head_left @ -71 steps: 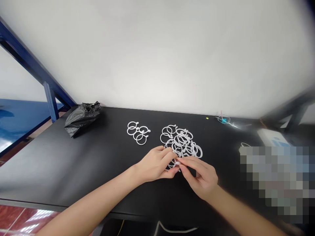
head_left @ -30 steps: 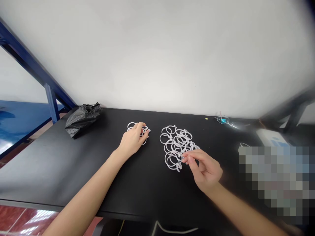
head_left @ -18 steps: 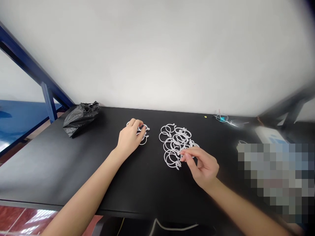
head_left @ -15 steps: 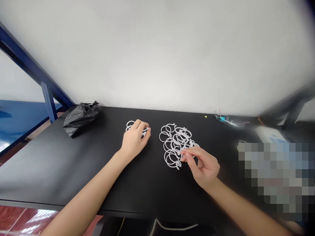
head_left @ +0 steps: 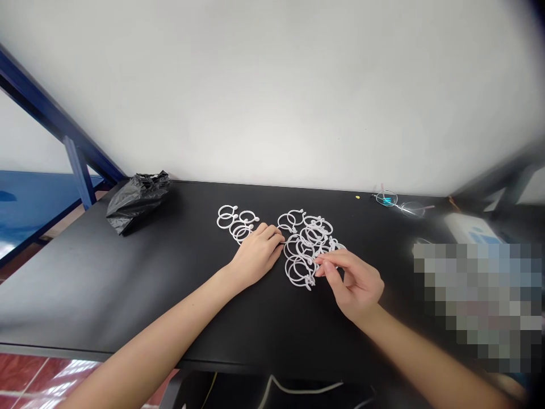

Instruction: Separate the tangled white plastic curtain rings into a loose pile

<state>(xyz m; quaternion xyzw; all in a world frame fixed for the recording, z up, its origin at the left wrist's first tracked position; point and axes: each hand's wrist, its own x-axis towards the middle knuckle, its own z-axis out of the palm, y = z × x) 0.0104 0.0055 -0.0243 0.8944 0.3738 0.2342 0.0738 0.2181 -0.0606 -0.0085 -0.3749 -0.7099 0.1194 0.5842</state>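
White plastic curtain rings with small eyelets lie on the black table in two groups. The larger heap of curtain rings (head_left: 300, 271) spreads between my two hands. At its left edge is my left hand (head_left: 259, 254), back up, fingers curled together, the tips meeting a ring there; the exact grip is partly hidden. From the right, my right hand (head_left: 355, 278) reaches over the heap, thumb and forefinger pinching a ring at its lower right side. A smaller group of curtain rings (head_left: 226, 222) lies flat beyond my left hand, which covers part of it.
A crumpled black plastic bag (head_left: 138, 201) sits at the far left of the black table (head_left: 170, 307). Eyeglasses (head_left: 400, 207) rest by the wall at the back right. A white box (head_left: 472, 227) and a blurred-out patch are at the right. Blue metal beams (head_left: 55, 119) stand at the left.
My left hand has moved right from the smaller group of rings to the left edge of the heap, uncovering rings behind it. My right hand stays pinched at the heap.
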